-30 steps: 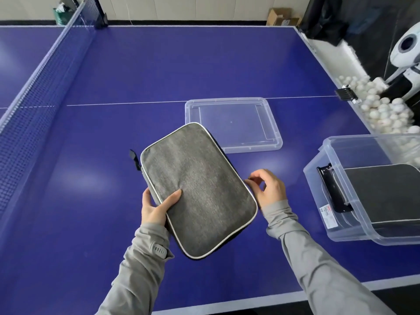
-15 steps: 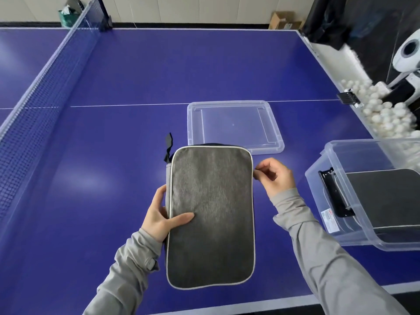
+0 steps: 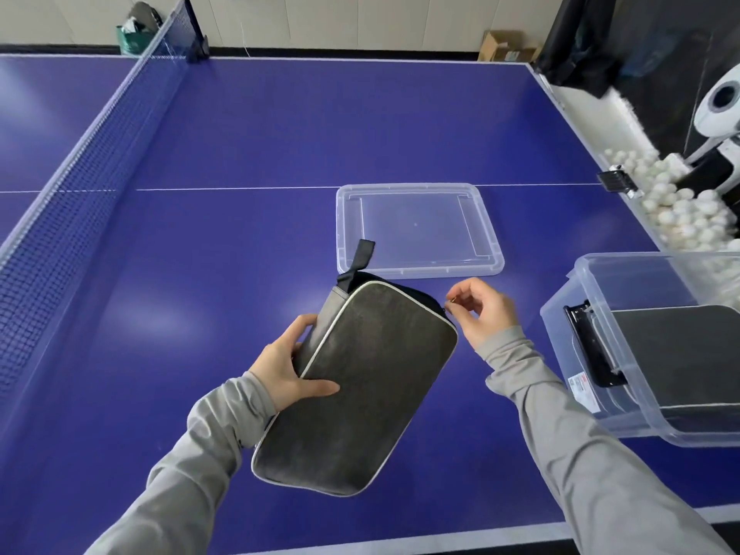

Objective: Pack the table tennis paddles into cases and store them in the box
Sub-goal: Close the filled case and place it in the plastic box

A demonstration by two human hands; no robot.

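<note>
Tilted since half a second ago: your grey case now leans rightward, far end raised, loop strap upright, where it lay square before you. Item: one rectangular fabric case, coarse grey weave, pale piping, rounded corners, held above the blue counter. Your left hand clamps its left edge, thumb on top. Your right hand is pinched shut on a small zip pull at the case's far right corner. Item: one clear plastic lid, flat on the counter beyond the case. Item: one clear plastic box at right, holding one second grey case. Many white balls heaped beyond it
</note>
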